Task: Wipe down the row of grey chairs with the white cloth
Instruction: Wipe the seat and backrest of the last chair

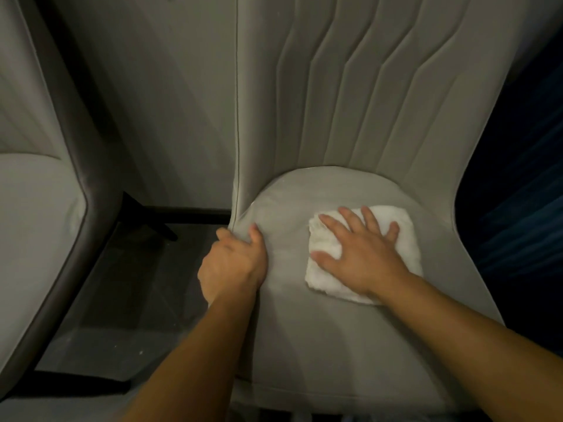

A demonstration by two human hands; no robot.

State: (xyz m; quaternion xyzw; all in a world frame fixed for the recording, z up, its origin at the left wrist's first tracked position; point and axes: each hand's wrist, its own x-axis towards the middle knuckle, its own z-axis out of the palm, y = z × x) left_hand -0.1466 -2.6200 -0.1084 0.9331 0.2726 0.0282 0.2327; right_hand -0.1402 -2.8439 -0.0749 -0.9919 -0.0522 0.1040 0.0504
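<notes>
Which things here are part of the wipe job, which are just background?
In the job:
- white cloth, pressed flat on the seat by the right hand
- grey chair being wiped
- left hand, gripping that seat's left edge
- neighbouring grey chair, next in the row

Background:
- floor
- wall

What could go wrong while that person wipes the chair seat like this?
The folded white cloth is only pressed flat under the right hand, so it might bunch or slip out on a hard stroke. The left hand grips just the left edge of the grey upholstered chair, which may shift. The stitched grooves in the backrest could be missed by a flat cloth.
</notes>
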